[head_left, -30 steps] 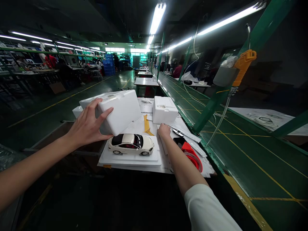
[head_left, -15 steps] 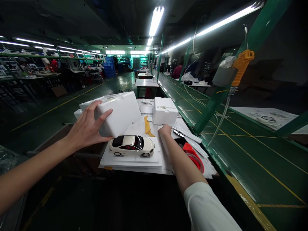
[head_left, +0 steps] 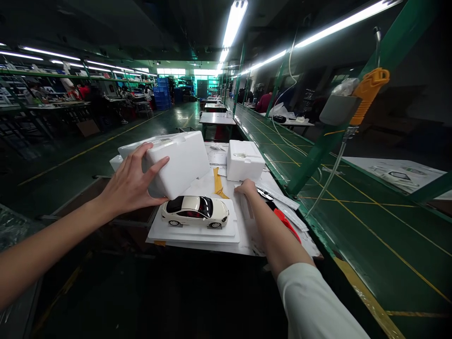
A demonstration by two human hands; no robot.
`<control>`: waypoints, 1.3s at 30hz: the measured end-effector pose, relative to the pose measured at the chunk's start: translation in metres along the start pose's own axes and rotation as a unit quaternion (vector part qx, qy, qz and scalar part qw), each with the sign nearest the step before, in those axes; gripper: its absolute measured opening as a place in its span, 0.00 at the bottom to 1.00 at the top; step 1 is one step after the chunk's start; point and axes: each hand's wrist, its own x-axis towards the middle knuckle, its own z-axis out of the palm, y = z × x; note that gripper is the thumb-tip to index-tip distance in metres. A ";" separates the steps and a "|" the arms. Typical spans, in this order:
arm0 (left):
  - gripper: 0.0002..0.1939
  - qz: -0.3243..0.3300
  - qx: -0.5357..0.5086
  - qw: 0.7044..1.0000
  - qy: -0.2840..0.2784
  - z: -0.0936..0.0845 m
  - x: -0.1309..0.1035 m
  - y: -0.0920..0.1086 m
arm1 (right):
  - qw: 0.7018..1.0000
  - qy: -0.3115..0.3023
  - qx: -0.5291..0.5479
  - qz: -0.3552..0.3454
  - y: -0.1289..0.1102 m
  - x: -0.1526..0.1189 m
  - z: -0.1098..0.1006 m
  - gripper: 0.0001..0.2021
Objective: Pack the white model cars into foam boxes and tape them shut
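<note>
My left hand (head_left: 136,181) grips the near left end of a white foam box (head_left: 183,162), its fingers over the top and its thumb low by the bottom edge. The box sits tilted just behind a cream model car (head_left: 192,210) with a dark rear window. That car rests on a white foam base (head_left: 212,234). Beyond it to the right, my right hand (head_left: 246,187) is low over the table with its fingers curled. What they hold, if anything, is hidden. Directly behind that hand stands a second white foam block (head_left: 245,160).
A red tape dispenser (head_left: 286,223), partly behind my right forearm, lies near a small black-and-silver part (head_left: 264,194) and white strips (head_left: 282,197). Yellow tape (head_left: 218,182) sticks to the table. A green post (head_left: 318,146) with an orange tool holder (head_left: 369,96) rises at right.
The view has shifted slightly. My right forearm now covers more of the red tape dispenser. My left hand keeps its grip on the foam box, and the car stays on its base.
</note>
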 end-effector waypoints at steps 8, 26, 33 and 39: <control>0.54 0.004 0.007 1.000 -0.005 0.001 0.000 -0.001 | 0.998 -0.012 -0.044 -0.041 0.001 0.006 -0.003 0.14; 0.54 0.005 0.007 1.000 -0.006 0.001 0.003 -0.002 | 0.993 0.042 -0.064 -0.089 0.014 0.013 0.004 0.12; 0.52 0.005 0.003 1.000 -0.007 0.004 0.004 -0.002 | 0.988 0.074 -0.078 -0.112 0.009 0.008 0.009 0.13; 0.53 0.017 0.009 1.000 -0.013 0.003 0.003 -0.004 | 0.986 0.069 -0.093 -0.120 0.008 0.006 0.009 0.13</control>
